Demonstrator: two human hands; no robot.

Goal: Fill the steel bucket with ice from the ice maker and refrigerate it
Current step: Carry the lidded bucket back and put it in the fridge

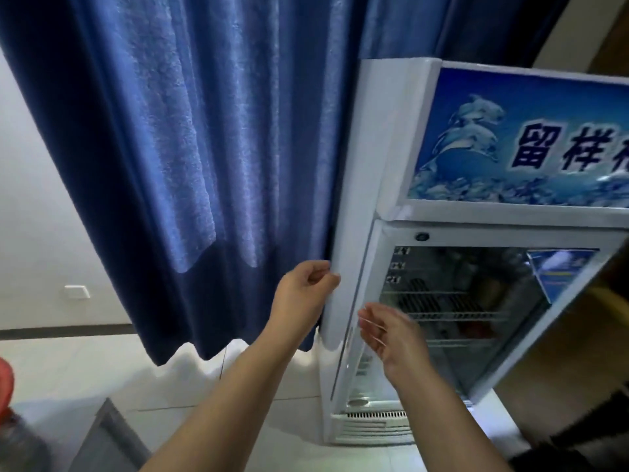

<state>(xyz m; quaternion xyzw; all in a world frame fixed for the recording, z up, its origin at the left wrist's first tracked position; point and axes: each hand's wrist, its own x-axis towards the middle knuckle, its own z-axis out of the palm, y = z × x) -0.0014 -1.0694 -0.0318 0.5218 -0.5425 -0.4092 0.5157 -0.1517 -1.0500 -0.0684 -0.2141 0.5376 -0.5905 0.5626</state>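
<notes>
A person faces a glass-door fridge (360, 165) beside a blue curtain (204, 148). The left hand (303, 294), fingers curled, touches the fridge's side; whether it grips is unclear. The right hand (388, 332) is released, fingers straight at the door (459, 284) edge. No steel bucket is visible, so refrigerating looks unfinished.

"留样" on refrigerator header panel (524, 137), rest cut off

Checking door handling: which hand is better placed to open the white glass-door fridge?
Right hand, probably: its open fingers sit at the glass door's edge; the left hand curls against the cabinet side.
</notes>
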